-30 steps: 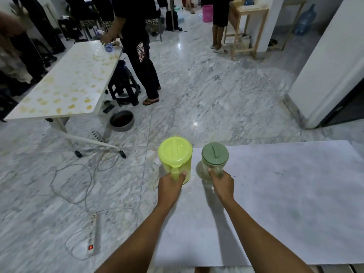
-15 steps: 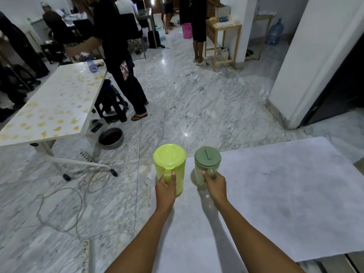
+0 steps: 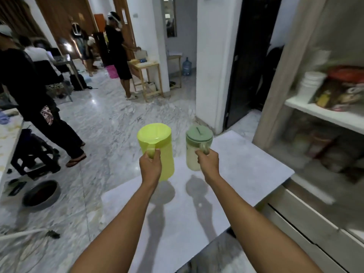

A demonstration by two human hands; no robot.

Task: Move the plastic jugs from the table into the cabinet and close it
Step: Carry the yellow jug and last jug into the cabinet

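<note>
Both hands are closed on handles — the left hand [image 3: 150,168] grips the yellow-green jug [image 3: 157,148], the right hand [image 3: 208,164] the pale jug with the green lid [image 3: 197,148], each held clear above the bench [image 3: 246,166]. This looks like the carry; next comes a turn right to the cabinet [image 3: 323,115] — its crowded shelves will need a free spot.

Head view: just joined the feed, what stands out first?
Two jugs held up over the white table: a yellow jug in the left hand and a clear, green-lidded jug in the right hand, each by its handle. At right stands the cabinet, its shelves crowded and blurred.
</note>
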